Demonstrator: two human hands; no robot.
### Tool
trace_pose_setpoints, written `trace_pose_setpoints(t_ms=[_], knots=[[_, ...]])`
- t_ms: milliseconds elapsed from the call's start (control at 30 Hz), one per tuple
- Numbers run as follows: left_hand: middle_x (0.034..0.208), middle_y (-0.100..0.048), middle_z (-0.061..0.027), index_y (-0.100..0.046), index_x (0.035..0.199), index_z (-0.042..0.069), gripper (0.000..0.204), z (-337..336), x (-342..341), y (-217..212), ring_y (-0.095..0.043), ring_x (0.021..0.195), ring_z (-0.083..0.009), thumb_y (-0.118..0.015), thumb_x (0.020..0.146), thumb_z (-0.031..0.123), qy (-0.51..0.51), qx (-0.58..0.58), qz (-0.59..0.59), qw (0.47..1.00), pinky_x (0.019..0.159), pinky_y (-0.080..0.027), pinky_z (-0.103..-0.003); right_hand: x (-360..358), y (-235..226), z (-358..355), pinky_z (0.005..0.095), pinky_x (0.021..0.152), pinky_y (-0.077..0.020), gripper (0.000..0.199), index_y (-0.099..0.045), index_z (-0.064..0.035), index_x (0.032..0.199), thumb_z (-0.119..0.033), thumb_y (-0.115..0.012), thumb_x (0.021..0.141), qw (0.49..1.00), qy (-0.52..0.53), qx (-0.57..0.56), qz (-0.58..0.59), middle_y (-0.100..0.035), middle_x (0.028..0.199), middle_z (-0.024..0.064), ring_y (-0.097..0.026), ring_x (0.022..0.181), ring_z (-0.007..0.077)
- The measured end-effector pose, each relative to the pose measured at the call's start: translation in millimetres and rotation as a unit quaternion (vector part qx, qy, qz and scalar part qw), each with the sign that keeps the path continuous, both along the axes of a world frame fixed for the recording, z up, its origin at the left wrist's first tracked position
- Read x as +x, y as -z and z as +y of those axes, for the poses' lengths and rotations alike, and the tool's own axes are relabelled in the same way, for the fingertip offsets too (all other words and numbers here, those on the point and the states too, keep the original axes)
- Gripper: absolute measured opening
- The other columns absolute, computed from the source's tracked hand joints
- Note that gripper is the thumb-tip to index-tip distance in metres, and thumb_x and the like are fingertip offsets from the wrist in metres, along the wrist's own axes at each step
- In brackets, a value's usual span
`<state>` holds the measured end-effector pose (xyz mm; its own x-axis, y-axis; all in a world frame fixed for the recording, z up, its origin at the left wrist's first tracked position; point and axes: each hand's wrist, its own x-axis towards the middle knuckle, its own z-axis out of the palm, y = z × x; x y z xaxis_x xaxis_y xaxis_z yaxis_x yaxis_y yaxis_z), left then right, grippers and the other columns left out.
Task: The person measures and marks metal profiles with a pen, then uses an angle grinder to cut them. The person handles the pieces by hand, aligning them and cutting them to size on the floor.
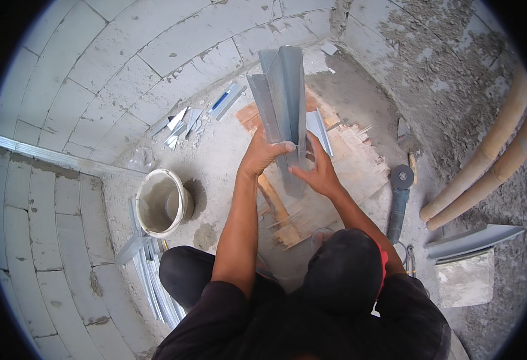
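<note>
In front of me, both hands hold up a bundle of grey, folded sheet-metal profiles [288, 102]. The pieces stand nearly upright, their open angled ends pointing away from me. My left hand [260, 155] is closed round the left side, its thumb lying across the front. On the right side, my right hand [322, 169] grips the lower part, with its thumb towards the front. Some fingers of both hands are hidden behind the metal. Beneath them lies a worn wooden board [356, 162] with splintered edges.
A mortar-stained bucket [182, 207] stands left, near stacked metal channels [149, 282]. Metal offcuts [179, 127] lie by the block wall [155, 66]. To the right are an angle grinder [399, 201], two bamboo poles [485, 159] and another metal profile [473, 241].
</note>
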<state>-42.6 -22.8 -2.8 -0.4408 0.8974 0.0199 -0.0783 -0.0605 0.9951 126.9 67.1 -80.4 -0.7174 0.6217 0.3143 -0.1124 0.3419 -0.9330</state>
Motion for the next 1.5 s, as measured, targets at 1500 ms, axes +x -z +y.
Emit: trace_pose_setpoints(t_ms=[1500], knots=[[0.106, -0.067, -0.0119, -0.053, 0.128, 0.001, 0.063, 24, -1, 19, -0.067, 0.095, -0.0204, -0.088, 0.080, 0.024, -0.312, 0.048, 0.154, 0.936, 0.088, -0.054, -0.035, 116, 146, 234, 0.0535, 0.107, -0.0473, 0.059, -0.053, 0.0065, 0.143, -0.025, -0.064, 0.094, 0.798, 0.398, 0.039, -0.451, -0.059, 0.137, 0.0309, -0.058, 0.124, 0.0493]])
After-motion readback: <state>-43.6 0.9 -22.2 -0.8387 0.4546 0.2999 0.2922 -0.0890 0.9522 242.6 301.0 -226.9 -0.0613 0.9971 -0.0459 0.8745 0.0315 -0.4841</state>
